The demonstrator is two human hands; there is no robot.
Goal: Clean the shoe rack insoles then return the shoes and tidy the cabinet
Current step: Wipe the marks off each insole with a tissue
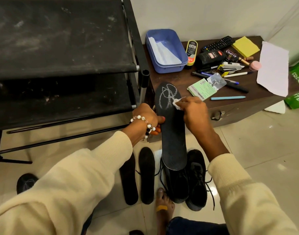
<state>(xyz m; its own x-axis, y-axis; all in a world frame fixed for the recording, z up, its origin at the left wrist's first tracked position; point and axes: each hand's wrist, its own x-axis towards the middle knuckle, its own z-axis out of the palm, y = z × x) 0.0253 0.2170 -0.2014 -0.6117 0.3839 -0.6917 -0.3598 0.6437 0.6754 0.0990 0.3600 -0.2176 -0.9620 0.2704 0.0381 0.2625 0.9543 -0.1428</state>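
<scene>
A long black insole (pixel 172 133) with a white stitched logo near its far end is held up over the floor. My left hand (pixel 146 118) grips its left edge, thumb on top. My right hand (pixel 193 110) pinches a small white wipe (pixel 227 105) and presses it on the insole beside the logo. Below stand two black laced shoes (pixel 195 180). Two more black insoles (pixel 146 175) lie on the tiles to their left. The black shoe rack (pixel 60 48) fills the upper left, its dusty fabric shelves bare.
A dark wooden cabinet (pixel 247 106) at the right carries a blue tray (pixel 165 50), shoe polish bottles, a remote, yellow sticky notes, pens and paper. A green bag (pixel 298 89) stands at the far right. Another dark shoe (pixel 25 182) sits lower left; my bare foot (pixel 164 206) is below.
</scene>
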